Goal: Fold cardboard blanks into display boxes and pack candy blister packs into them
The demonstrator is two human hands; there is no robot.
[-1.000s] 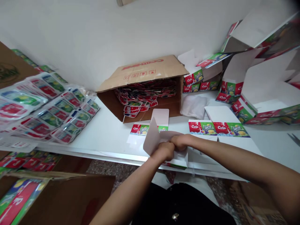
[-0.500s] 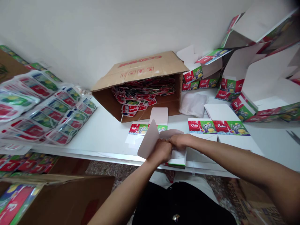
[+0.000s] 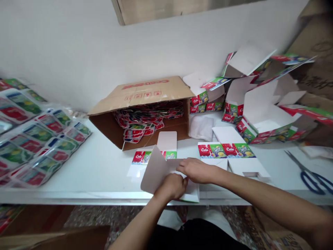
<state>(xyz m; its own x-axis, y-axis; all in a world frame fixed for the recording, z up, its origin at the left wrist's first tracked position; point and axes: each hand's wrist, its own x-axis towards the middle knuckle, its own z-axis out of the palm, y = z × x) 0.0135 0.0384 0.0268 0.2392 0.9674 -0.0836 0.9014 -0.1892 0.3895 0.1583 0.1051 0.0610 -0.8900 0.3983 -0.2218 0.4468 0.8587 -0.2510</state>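
Both my hands work on a flat white cardboard box blank [image 3: 156, 170] at the near edge of the white table [image 3: 104, 170]. My left hand [image 3: 171, 185] is closed, gripping the blank's lower part. My right hand [image 3: 195, 170] rests on top of it, fingers curled and pressing the card. One white flap of the blank stands up to the left of my left hand. Its printed Cola and Sprite strip [image 3: 142, 157] lies flat behind my hands.
An open brown carton [image 3: 145, 97] on its side holds printed packs. Another flat blank [image 3: 226, 151] lies to the right. Folded printed boxes [image 3: 260, 104] pile up at the back right. Blue-handled scissors [image 3: 309, 173] lie at right. Bagged packs [image 3: 39, 139] cover the left.
The camera has tilted and shifted, so the table sits lower in view and the scissors show. My right hand has flattened onto the blank; my left still grips it.
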